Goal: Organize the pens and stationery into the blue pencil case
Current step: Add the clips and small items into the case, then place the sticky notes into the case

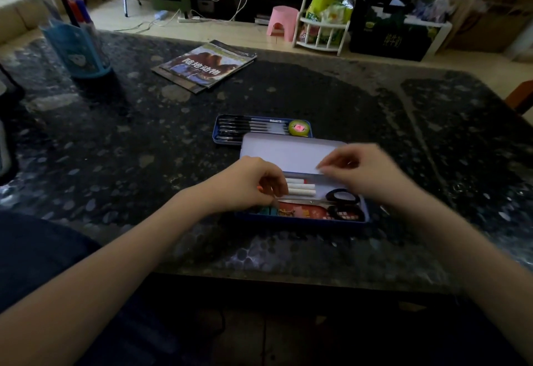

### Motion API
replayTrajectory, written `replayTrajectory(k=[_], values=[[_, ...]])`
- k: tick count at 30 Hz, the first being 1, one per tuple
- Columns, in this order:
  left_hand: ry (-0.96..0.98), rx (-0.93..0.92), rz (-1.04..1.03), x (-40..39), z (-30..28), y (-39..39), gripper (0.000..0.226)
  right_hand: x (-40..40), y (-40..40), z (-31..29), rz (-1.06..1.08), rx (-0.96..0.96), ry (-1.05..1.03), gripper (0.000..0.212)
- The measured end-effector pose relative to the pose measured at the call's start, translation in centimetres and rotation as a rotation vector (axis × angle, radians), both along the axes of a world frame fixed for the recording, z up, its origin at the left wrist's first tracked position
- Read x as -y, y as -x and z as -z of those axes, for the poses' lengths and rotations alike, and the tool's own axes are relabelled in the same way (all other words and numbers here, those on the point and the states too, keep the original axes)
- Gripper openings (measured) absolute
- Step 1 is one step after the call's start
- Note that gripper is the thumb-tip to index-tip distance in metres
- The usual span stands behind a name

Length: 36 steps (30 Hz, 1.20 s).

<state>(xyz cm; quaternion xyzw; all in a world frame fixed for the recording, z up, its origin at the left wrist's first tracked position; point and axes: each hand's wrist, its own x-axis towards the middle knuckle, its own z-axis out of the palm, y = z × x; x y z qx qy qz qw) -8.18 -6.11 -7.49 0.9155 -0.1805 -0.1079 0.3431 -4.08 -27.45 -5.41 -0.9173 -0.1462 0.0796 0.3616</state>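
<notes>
Step in hand: you fill near tray of blue pencil case (302, 219), near middle of table (375, 100). White sticks (301, 189), black-handled scissors (343, 202) and colourful bits already inside. Far tray (219, 127) holds black pens (248, 126) and yellow-green round tape (299, 128).

Your left hand (248, 185) bends over tray's left end, fingers curled on small bits there; which bit, can't tell. Your right hand (366, 173), blurry, pinches near edge of pale lid (288, 152).

Next, likely: settle bits flat, pull fingers clear, lower lid.

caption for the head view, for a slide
Both hands work over the open blue pencil case holding scissors.
</notes>
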Motion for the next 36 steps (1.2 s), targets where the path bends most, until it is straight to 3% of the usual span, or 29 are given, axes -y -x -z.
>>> replayTrajectory(k=[3,6,10,17,19,22,24,29,32,36], values=[[0.053,0.037,-0.028,-0.1,-0.3,-0.1,0.021,4.3,-2.7,-1.7,0.16,0.12,0.166,0.019],[0.017,0.052,-0.048,-0.4,-0.2,-0.2,0.018,7.7,-4.4,-0.8,0.15,-0.007,0.498,0.052],[-0.015,0.062,-0.077,-0.8,-0.2,-0.4,0.015,8.2,-4.5,1.1,-0.004,-0.175,0.61,0.063],[-0.008,0.056,-0.144,-1.5,0.0,-0.9,0.015,8.0,-4.4,1.5,-0.036,-0.128,0.747,0.086],[-0.009,0.062,-0.148,-1.6,0.0,-0.9,0.015,8.4,-4.4,1.6,0.0,-0.123,0.771,0.082],[-0.015,0.071,-0.164,-2.0,-0.3,-0.9,0.014,9.2,-4.6,0.9,0.024,-0.048,0.632,0.039],[0.011,0.057,-0.18,-2.2,-0.4,-0.8,0.014,9.4,-4.4,-0.4,0.027,-0.059,0.533,0.022],[0.017,0.062,-0.224,-2.6,-0.6,-1.3,0.013,8.9,-3.5,-3.6,0.19,-0.008,0.201,0.013],[0.045,0.061,-0.233,-2.5,-0.8,-1.4,0.014,5.5,-1.7,-2.8,0.166,-0.207,-0.138,0.01],[0.153,0.04,-0.196,-1.9,-1.0,-1.1,0.014,0.4,0.9,-0.9,0.069,-0.444,-0.346,0.006]])
